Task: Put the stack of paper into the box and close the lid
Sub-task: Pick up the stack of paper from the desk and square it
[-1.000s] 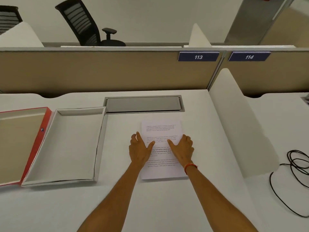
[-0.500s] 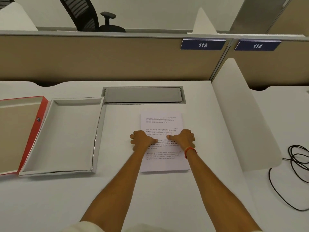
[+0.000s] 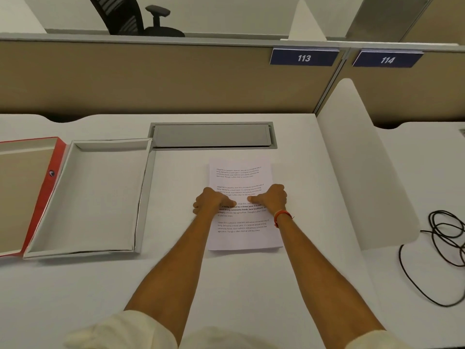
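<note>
Head | fingers curled, grip unclear | box lid cut off left

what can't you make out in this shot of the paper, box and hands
- Head view, stack of paper: thickness unreadable from above; small print illegible.
- Left hand, right hand: fingers curl over the side edges, so the grip underneath is hidden.
- Box: red lid cut off by the left edge.

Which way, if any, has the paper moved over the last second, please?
No; the paper still lies just short of the hatch, at its right end.
</note>
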Tool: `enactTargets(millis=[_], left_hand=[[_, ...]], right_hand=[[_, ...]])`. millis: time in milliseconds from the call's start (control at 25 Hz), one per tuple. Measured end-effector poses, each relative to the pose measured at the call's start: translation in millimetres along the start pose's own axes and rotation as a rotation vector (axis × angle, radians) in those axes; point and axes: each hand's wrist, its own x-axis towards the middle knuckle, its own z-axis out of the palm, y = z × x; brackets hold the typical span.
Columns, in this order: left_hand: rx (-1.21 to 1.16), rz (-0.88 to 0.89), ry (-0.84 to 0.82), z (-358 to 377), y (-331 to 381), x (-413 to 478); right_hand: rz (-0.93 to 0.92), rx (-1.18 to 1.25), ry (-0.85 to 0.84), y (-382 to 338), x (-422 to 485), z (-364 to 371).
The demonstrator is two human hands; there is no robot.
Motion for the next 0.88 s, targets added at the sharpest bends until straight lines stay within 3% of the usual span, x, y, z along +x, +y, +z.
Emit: enactTargets(millis=[120,240,400,640,880], left_hand=[[0.015,0.017,0.064,3.8,-2.8,-3.8],[-0.179,0.156,0.054,11.5,-9.8,-2.8],[-0.422,0.155,0.031,4.9,-20.0,-0.1],[-0.507,0.179,0.025,9.7,-20.6,-6.0],[-0.603,0.272,0.099,-4.4,-10.7,-21.3]], right_hand=[[0.033,0.075,-0.006,2.1,-1.1,-1.6],[0.009,0.089,0.026,3.5,-3.1,1.6],[-0.091,0.125,0.043,8.9,-6.0,5.2],[-0.062,0.212,0.107,5.1,-16.3,5.9],[-0.169,0.344,0.18,-6.1,-25.5,-17.3]])
